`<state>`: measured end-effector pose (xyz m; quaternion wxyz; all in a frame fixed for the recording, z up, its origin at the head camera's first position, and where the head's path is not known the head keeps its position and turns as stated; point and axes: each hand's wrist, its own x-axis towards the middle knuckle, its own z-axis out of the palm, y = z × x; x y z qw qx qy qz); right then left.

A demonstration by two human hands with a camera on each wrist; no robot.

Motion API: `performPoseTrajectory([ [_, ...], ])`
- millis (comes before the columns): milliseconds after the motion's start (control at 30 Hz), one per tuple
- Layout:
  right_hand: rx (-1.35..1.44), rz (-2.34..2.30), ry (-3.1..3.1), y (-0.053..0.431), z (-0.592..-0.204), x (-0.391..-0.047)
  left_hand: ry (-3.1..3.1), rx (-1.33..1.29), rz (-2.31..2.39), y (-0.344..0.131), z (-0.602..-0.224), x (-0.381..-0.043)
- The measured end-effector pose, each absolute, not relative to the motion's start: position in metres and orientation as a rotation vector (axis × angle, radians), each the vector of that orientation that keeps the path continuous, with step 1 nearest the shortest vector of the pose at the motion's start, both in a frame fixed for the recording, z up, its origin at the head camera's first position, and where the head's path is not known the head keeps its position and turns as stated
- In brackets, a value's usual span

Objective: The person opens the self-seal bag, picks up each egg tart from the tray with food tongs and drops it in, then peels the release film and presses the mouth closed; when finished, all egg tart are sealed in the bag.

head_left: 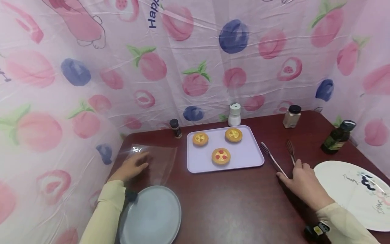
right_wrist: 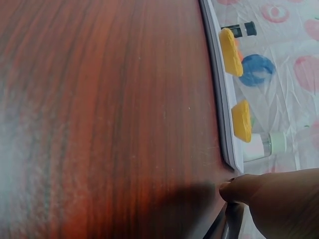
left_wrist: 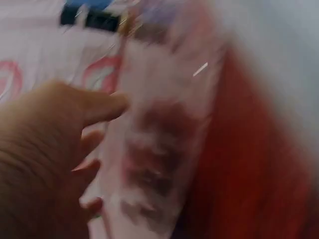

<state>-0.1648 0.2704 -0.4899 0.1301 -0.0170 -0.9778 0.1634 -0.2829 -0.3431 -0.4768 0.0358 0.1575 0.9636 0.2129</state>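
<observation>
Near the table's left edge, my left hand [head_left: 131,167] hovers over or rests on a clear plastic bag [head_left: 163,162], fingers loose and pinching nothing. The left wrist view is blurred, with the thumb stretched out above slightly bent fingers. At the right, my right hand [head_left: 307,184] grips metal tongs [head_left: 273,162], whose two arms spread apart towards the back. Between the hands lies a lilac tray [head_left: 243,157] bearing two yellow-topped tarts [head_left: 200,139] and a red-topped tart [head_left: 220,156]. In the right wrist view the thumb [right_wrist: 239,190] presses the tongs [right_wrist: 233,221].
A grey plate [head_left: 155,217] sits by my left forearm, and a large white plate [head_left: 344,200] lies right of my right hand. Behind stand a dark-capped shaker [head_left: 175,128], a white-capped shaker [head_left: 234,115], a black-lidded jar [head_left: 291,117] and a dark bottle [head_left: 338,137], before a fruit-patterned curtain.
</observation>
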Motion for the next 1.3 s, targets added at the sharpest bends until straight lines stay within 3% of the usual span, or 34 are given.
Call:
performPoseTrajectory([
  [400, -0.018, 0.501, -2.814, 0.263, -0.487, -0.168, 3.083, 0.211, 0.616, -0.355, -0.490, -0.281],
  [800, 0.009, 0.702, -2.770, 0.256, -0.453, -0.174, 2.964, 0.051, 1.291, -0.345, -0.477, -0.272],
  [1300, 0.320, 0.723, -3.026, 0.207, -0.404, -0.253, 2.945, 0.167, 1.408, -0.318, -0.476, -0.281],
])
